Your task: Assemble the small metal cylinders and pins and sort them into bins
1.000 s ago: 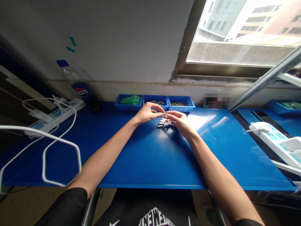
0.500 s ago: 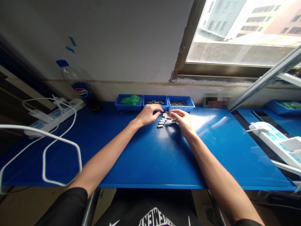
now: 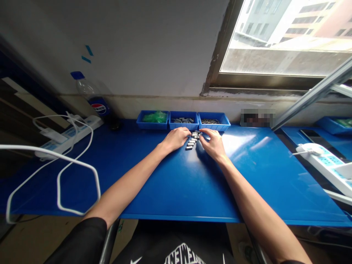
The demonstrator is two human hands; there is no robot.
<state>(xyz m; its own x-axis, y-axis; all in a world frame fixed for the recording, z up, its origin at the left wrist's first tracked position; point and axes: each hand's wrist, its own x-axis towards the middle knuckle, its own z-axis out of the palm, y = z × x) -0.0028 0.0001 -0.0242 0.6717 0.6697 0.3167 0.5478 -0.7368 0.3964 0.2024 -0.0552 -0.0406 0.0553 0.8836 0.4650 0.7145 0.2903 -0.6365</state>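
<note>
Several small silvery cylinders (image 3: pixel 193 140) with dark ends lie in a slightly staggered column on the blue table. My left hand (image 3: pixel 178 138) rests just left of the column, fingers bent and drawn together; whatever the fingertips may hold is hidden. On the other side, my right hand (image 3: pixel 212 142) has thumb and forefinger curved around a small silvery cylinder (image 3: pixel 200 134) at the column's upper end. Behind my hands, a blue bin (image 3: pixel 183 125) holds more grey cylinders.
Flanking that bin are one with green plastic (image 3: pixel 155 117) and one with thin metal pins (image 3: pixel 211 121). A cola bottle (image 3: pixel 99 106) stands back left. White cables (image 3: pixel 95 174) loop over the left side; power strips (image 3: pixel 327 157) lie at both sides. A metal frame (image 3: pixel 316 88) slants at right.
My left hand's fingers have curled in and it has come slightly nearer, off the bin's front. My right hand's thumb and forefinger have closed in at the column. The view has shifted slightly.
</note>
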